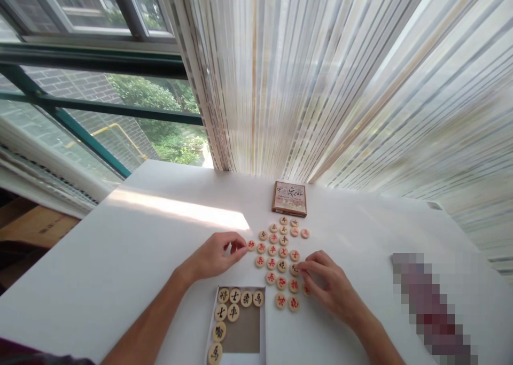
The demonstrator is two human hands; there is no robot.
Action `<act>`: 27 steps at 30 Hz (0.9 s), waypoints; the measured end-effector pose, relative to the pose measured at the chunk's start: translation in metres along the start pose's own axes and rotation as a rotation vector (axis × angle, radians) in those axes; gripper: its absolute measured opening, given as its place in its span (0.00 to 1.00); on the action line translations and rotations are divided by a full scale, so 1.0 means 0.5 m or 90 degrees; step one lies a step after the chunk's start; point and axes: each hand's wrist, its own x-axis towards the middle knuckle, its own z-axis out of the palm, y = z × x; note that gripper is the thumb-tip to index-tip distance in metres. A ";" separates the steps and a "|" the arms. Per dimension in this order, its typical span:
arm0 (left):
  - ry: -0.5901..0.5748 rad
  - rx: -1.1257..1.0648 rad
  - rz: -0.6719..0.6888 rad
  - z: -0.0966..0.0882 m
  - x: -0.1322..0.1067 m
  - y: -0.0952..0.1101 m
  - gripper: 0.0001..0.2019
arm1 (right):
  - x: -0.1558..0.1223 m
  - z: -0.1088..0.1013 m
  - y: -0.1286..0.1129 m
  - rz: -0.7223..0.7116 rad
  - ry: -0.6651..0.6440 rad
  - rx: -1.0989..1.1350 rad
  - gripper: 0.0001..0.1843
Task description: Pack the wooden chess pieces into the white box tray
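Round wooden Chinese chess pieces with red or black characters lie in a loose cluster on the white table. My left hand [222, 255] is left of the cluster, fingers curled and a little apart from the thumb, its fingertips beside a red piece [251, 245]. At the cluster's right side, my right hand [326, 279] has thumb and forefinger at the edge of a black cannon piece [294, 269]. A red piece [306, 289] is partly hidden under that hand. Between my forearms sits an open box [263, 322] with several black pieces along its top and left side.
The illustrated box lid [289, 199] lies behind the cluster. A striped string curtain [256, 87] hangs at the table's far edge, with an open window at left. A pixelated item [433, 311] is at right. Sunlight streaks the white table [100, 258].
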 end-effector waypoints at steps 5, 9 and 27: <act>-0.168 0.019 -0.007 -0.028 -0.022 0.006 0.09 | -0.004 -0.002 -0.002 -0.022 -0.002 -0.017 0.16; -0.213 0.012 -0.016 -0.034 -0.033 -0.009 0.09 | -0.003 0.004 0.002 -0.032 -0.002 -0.040 0.18; -0.227 0.022 0.008 -0.018 -0.048 -0.027 0.05 | -0.005 -0.001 0.012 -0.037 0.008 -0.060 0.18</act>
